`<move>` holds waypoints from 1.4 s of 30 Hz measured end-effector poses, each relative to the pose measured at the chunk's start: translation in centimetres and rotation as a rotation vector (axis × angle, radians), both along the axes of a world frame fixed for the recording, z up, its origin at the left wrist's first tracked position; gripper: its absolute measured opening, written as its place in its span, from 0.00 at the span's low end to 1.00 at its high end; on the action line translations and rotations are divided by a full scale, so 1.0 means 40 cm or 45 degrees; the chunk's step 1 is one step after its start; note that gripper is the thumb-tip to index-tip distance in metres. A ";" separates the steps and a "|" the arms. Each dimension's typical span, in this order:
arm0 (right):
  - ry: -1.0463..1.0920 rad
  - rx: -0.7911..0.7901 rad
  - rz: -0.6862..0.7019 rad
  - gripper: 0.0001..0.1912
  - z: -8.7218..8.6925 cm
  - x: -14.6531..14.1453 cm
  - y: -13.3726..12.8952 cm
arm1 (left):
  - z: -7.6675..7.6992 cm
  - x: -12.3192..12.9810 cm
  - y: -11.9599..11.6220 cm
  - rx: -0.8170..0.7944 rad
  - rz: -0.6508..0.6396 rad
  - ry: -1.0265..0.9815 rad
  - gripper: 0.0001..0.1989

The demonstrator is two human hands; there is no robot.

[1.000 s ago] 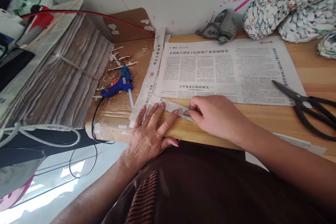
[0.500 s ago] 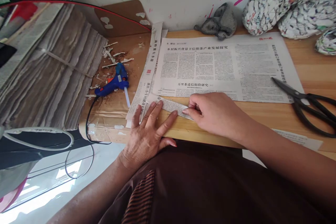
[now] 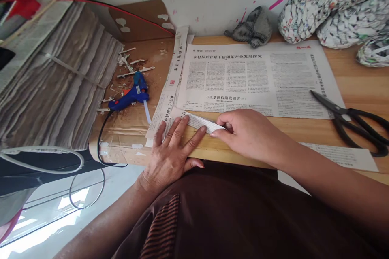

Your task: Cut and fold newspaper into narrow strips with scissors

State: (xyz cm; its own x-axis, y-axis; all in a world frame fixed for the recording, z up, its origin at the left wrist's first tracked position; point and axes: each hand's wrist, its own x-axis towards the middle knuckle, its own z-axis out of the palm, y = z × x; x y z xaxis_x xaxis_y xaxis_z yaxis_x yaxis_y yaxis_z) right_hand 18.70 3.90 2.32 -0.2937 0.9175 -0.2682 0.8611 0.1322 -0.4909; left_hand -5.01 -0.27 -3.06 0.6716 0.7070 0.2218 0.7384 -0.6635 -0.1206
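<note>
One wooden table (image 3: 361,79) spans the view beneath a pale wall (image 3: 212,4) flecked with pink, and a tall, strapped newspaper stack (image 3: 45,89) leans at its left. Next in size, a printed newspaper page (image 3: 240,77) lies flat across the middle of the wood, while brown cardboard (image 3: 124,127) covers the left end. Three lumpy forms made of paper (image 3: 306,16) sit at the far right by the wall. Both hands work at the near edge: the left hand (image 3: 170,149) is laid flat with its fingers spread, fingertips resting on a narrow paper strip (image 3: 200,121), and the right hand (image 3: 252,133) has thumb and forefinger pinched together on that strip's right end. Black scissors (image 3: 338,110) rest with their blades over the page's right edge, handles on the wood. A bundle of long strips (image 3: 180,50) runs along the page's left side, its near end just by the left fingers. On the cardboard lies a blue glue gun (image 3: 130,96). The pinched strip slants just below the page, between the two hands. Smallest are the white scraps (image 3: 136,73) scattered behind the glue gun.
</note>
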 end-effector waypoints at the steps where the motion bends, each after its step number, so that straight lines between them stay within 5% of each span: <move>1: -0.019 0.002 0.006 0.16 0.000 -0.001 0.001 | 0.001 0.000 0.000 0.008 -0.005 -0.001 0.43; 29: -0.179 0.014 -0.013 0.10 0.012 -0.027 0.027 | 0.015 0.033 -0.018 0.031 0.031 0.066 0.44; 32: -0.182 0.034 0.004 0.13 0.014 -0.026 0.029 | 0.013 0.049 -0.014 0.050 -0.057 0.027 0.43; 36: -0.207 0.076 0.066 0.16 0.022 -0.006 0.016 | 0.006 0.064 -0.003 0.091 -0.204 -0.059 0.39; 42: -0.268 0.108 -0.020 0.20 0.024 0.079 -0.051 | 0.020 0.073 -0.001 0.103 -0.188 0.011 0.40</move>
State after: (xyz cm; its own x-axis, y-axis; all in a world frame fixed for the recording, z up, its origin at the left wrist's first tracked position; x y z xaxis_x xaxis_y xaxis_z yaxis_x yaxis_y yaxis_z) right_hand 21.85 1.87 3.26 -0.2252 0.9433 -0.2439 0.9457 0.1513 -0.2878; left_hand -2.09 -0.31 -2.27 0.7689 0.5807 0.2674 0.6323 -0.7526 -0.1839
